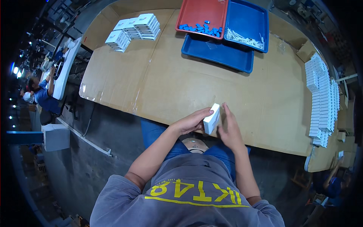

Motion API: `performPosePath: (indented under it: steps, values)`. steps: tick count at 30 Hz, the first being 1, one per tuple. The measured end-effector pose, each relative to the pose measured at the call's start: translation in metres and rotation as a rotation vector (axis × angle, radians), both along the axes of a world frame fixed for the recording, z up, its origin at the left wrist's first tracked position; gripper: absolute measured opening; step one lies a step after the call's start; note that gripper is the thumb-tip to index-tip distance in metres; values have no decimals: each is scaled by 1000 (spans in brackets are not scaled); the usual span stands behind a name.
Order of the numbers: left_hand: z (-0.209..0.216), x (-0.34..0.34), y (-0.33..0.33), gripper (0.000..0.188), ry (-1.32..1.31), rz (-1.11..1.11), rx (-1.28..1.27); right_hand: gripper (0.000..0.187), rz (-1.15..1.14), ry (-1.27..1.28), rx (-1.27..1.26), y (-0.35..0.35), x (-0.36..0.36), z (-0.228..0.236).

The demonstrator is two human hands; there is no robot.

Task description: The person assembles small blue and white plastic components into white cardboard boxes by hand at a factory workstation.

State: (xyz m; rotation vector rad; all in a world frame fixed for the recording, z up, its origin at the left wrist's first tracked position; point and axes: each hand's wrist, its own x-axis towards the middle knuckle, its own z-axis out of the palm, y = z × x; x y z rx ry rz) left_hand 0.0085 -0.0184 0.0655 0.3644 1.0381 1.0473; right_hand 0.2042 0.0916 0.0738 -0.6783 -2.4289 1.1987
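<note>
A small white box [212, 119] stands on edge, tilted, over the near edge of the table. My left hand [192, 122] grips it from the left, thumb along its upper side. Just right of the box is my right hand [230, 130], its fingers stretched out and apart from the thumb. Its palm faces the box, and a narrow gap shows between them. What the box holds cannot be seen.
Stacked white boxes [137, 27] stand at the far left, and many more [321, 100] line the right side. A red tray [202, 15] holds blue pieces; a blue tray [247, 22] holds white sticks. Another blue tray [217, 55] sits in front. A person [47, 94] sits at left.
</note>
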Motion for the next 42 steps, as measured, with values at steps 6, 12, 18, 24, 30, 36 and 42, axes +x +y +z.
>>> performPosePath:
  steps: [6,12,18,24,30,36,42]
  values:
    - [18,29,11,56,-148,274,55,74,8,189,22,16,-3,20]
    - [24,58,12,58,-200,393,-8,78,58,289,35,2,-18,-4]
    - [23,60,10,62,-190,396,-5,76,-1,363,110,-6,-24,-23]
    - [20,65,6,61,-167,414,25,79,-45,431,149,-11,-27,-30]
    - [22,68,2,62,-139,428,60,77,-68,513,212,-17,-32,-25]
    - [25,75,-1,64,-96,486,36,78,-57,537,229,-22,-33,-30]
    - [19,70,-6,63,-110,478,57,78,-53,529,232,-28,-35,-27]
